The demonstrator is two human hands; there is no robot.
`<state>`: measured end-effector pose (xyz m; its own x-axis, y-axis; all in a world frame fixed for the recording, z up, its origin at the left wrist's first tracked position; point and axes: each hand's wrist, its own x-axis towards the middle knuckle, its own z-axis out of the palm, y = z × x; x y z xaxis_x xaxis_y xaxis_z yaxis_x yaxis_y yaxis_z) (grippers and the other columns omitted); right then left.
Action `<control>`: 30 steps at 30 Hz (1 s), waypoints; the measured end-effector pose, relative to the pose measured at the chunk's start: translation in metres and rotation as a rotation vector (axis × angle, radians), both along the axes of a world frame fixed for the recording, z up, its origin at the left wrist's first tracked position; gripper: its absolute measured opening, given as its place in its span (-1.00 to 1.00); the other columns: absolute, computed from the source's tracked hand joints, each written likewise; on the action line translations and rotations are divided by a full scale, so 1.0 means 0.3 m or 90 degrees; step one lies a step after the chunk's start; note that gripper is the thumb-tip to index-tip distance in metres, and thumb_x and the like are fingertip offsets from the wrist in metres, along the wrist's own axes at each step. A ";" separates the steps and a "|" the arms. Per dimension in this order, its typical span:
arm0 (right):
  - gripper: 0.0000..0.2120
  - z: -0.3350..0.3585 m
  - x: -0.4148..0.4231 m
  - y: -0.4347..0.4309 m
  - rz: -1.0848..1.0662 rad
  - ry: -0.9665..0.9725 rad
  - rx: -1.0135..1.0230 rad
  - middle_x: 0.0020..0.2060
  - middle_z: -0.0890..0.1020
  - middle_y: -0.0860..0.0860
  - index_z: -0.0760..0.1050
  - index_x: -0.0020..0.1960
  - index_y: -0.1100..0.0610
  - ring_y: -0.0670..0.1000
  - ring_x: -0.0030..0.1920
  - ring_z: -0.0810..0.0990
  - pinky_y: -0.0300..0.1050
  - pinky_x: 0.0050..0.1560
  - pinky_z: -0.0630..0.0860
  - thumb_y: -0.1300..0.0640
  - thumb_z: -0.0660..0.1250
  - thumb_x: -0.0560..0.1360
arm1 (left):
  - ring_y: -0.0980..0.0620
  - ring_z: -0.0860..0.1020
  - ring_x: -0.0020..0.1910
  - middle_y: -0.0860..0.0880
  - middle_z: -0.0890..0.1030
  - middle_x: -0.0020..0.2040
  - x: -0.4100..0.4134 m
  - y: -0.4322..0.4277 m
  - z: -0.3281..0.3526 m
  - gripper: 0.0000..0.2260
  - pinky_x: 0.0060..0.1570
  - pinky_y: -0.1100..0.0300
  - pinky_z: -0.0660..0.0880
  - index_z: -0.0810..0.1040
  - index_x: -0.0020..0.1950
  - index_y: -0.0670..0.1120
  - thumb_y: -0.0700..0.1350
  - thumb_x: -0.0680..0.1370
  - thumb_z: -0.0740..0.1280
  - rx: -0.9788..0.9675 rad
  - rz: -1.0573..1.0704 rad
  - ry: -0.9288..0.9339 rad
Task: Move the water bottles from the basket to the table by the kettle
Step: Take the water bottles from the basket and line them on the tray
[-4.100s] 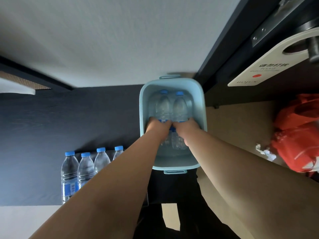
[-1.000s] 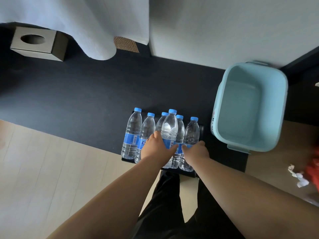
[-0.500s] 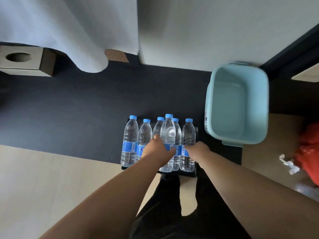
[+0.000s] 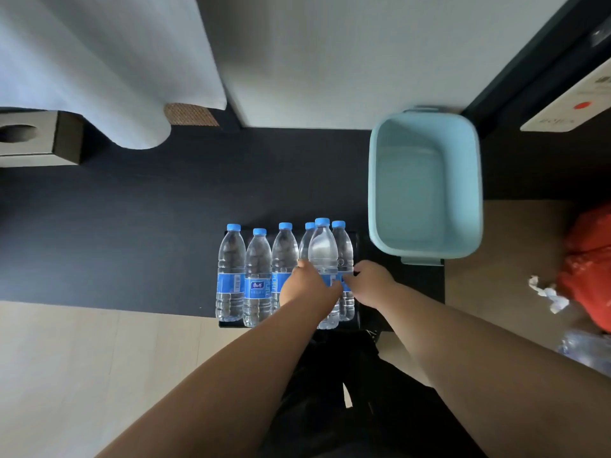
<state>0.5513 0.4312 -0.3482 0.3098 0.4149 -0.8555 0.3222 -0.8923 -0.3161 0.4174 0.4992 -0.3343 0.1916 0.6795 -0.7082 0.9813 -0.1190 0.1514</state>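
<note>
Both hands are gripping bottles on the desk.
Left hand [image 4: 307, 289] is closing its grip around the front bottle [image 4: 323, 252]; right hand [image 4: 372, 284] is pinching the end bottle [image 4: 344, 249].

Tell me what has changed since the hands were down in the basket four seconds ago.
The last two bottles came out of the basket, which now shows none. The left hand holds one bottle at the row; the right hand touches the end bottle. The other four bottles stayed standing in their row.
</note>
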 end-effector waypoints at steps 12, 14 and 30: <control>-0.64 -0.013 -0.001 -0.084 -0.004 -0.117 0.078 0.03 0.62 0.08 0.46 0.33 0.15 0.09 -0.05 0.63 0.02 -0.14 0.58 -0.07 0.27 0.67 | -0.07 0.62 -0.04 -0.03 0.56 0.17 0.027 -0.048 -0.004 -0.22 -0.26 0.03 0.57 0.30 0.41 -0.11 0.42 0.44 0.36 0.015 0.016 -0.012; -0.60 -0.018 -0.022 -0.099 -0.004 -0.116 0.072 0.06 0.62 0.09 0.43 0.39 0.16 0.09 -0.03 0.64 0.03 -0.10 0.60 -0.09 0.26 0.68 | -0.04 0.60 -0.08 -0.01 0.56 0.11 -0.008 -0.052 -0.005 -0.25 -0.26 0.02 0.58 0.33 0.36 -0.08 0.46 0.44 0.32 0.017 0.009 -0.033; -0.24 0.037 -0.168 -0.078 0.012 -0.201 0.055 0.28 0.51 0.05 0.34 0.48 0.06 0.11 0.20 0.59 0.17 0.15 0.61 -0.48 0.14 0.54 | -0.07 0.45 0.27 -0.02 0.51 0.26 -0.486 0.267 -0.047 -0.39 0.21 0.00 0.48 0.41 0.35 -0.03 0.39 0.51 0.25 0.200 -0.269 -0.046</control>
<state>0.5008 0.4077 -0.3371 0.5460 0.4898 -0.6797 0.4332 -0.8595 -0.2713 0.2717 0.5794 -0.3483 0.5360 0.7096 -0.4574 0.8261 -0.5526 0.1106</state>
